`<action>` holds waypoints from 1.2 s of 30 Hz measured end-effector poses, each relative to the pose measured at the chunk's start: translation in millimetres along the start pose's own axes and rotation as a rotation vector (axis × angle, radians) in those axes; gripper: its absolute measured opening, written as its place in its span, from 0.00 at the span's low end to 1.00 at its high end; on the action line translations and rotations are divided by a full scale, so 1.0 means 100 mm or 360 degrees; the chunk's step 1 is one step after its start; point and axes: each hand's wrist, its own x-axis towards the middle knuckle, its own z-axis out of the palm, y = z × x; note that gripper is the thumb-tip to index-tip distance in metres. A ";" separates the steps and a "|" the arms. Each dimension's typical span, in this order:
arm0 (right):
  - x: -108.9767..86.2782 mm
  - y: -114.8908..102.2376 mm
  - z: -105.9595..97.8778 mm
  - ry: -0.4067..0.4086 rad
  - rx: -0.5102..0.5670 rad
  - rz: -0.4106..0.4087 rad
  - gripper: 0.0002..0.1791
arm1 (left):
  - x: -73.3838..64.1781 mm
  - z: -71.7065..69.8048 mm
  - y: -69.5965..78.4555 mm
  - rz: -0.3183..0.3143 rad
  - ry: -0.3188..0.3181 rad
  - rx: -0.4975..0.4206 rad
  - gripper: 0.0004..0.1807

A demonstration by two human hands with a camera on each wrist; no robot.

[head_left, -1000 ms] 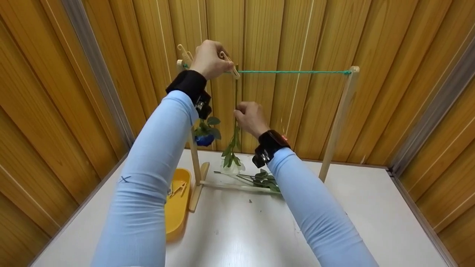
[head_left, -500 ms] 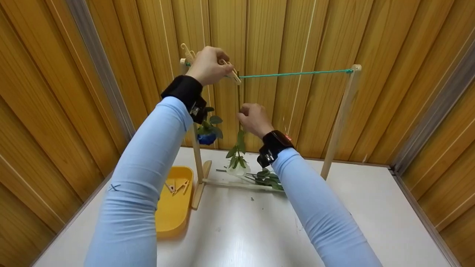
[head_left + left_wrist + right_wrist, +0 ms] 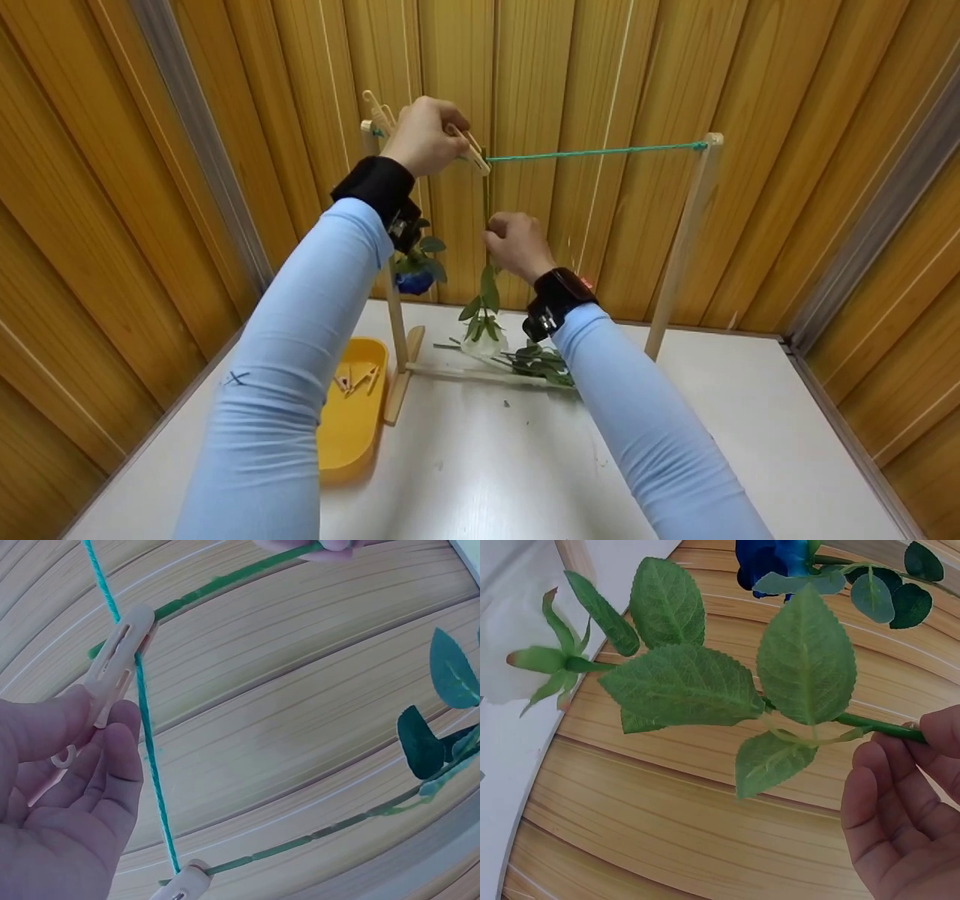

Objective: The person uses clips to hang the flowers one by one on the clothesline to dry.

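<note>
My left hand pinches a beige clothespin at the green cord. The clothespin's nose lies over both the cord and the top of a green stem. Below, my right hand pinches that stem between thumb and finger. It belongs to a white rose that hangs head down with green leaves. To the left a blue rose also hangs head down, its stem held on the cord by another clothespin.
The cord runs between two posts of a wooden frame. A yellow tray with several clothespins stands by its left foot. More leafy stems lie on the white table behind the lower bar. Wood-panelled walls enclose it.
The left hand and clothespin have come slightly down and right, and the cord now dips at the clothespin. The right hand and white rose have shifted slightly right.
</note>
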 end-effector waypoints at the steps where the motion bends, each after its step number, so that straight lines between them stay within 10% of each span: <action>1: 0.00 0.00 0.00 -0.0014 -0.0002 -0.0006 0.11 | 0.00 0.00 0.00 0.0000 -0.0004 -0.0003 0.16; 12: -0.03 -0.04 -0.08 -0.0097 -0.0093 -0.0092 0.13 | -0.17 -0.10 -0.10 0.0089 0.0055 -0.0075 0.24; 22: -0.25 0.12 -0.21 -0.0011 -0.0109 -0.0277 0.09 | -0.64 -0.11 -0.40 0.0212 0.0218 -0.0176 0.22; 36: -1.24 0.66 -0.08 0.0277 -0.0365 -0.0481 0.17 | -1.64 0.61 -0.88 0.0372 0.0489 0.0174 0.29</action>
